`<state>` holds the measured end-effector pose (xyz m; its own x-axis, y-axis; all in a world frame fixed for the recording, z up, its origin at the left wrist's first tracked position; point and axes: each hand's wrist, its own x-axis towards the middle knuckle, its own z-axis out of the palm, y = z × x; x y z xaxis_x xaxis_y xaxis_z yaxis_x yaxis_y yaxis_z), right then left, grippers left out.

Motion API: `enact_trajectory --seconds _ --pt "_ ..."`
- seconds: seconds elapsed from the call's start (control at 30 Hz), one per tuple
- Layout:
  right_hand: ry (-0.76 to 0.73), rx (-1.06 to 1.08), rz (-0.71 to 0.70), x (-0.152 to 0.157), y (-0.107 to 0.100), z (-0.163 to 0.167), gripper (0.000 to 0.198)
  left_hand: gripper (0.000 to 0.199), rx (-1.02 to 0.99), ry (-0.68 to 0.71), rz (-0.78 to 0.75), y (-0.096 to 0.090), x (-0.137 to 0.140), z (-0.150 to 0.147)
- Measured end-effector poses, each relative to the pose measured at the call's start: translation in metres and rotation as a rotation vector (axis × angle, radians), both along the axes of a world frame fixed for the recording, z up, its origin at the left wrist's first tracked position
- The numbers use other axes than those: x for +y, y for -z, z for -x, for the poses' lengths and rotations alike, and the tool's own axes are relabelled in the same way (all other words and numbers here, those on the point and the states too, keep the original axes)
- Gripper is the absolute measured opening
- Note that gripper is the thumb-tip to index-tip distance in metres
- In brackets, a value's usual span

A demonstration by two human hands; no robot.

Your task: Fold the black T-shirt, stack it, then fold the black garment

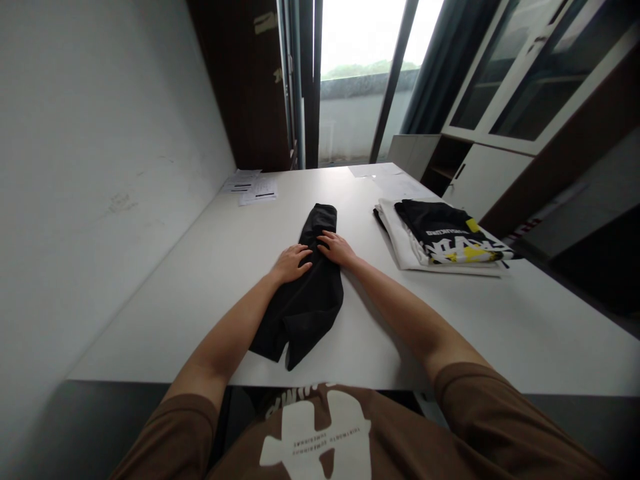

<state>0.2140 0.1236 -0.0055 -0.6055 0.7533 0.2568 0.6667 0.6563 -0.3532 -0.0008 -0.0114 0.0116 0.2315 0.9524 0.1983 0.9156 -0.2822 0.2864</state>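
A black garment [311, 293], which looks like a pair of shorts or trousers folded lengthwise, lies on the white table in front of me. Its narrow end points away from me, and the wider end near the table's front edge shows a notch between two flaps. My left hand [291, 263] rests on the left side of the cloth, fingers stretched out and pointing right. On the right edge, slightly farther off, my right hand [337, 249] lies with its fingers spread over the fabric. Neither hand is closed around the cloth.
To the right, a stack of folded clothes [440, 233] has a black printed shirt with white and yellow lettering on top. Paper sheets [257, 190] lie at the far left, and more sheets [375, 171] at the far edge. A white wall [100, 167] borders the table's left side.
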Motion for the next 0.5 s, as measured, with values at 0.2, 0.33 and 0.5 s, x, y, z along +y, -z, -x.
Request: enact_trajectory --seconds 0.2,0.33,0.5 --pt "0.017 -0.02 -0.003 -0.0002 0.0 0.0004 0.045 0.052 0.012 0.025 -0.005 0.002 -0.0001 0.0" --pt "0.018 -0.026 -0.003 -0.0002 -0.0006 0.0003 0.045 0.053 0.016 0.053 -0.009 0.0026 0.0 -0.0005" --pt "0.018 -0.03 0.002 -0.0018 -0.003 0.0003 0.044 0.055 0.006 0.087 -0.009 0.0049 0.0015 0.0005"
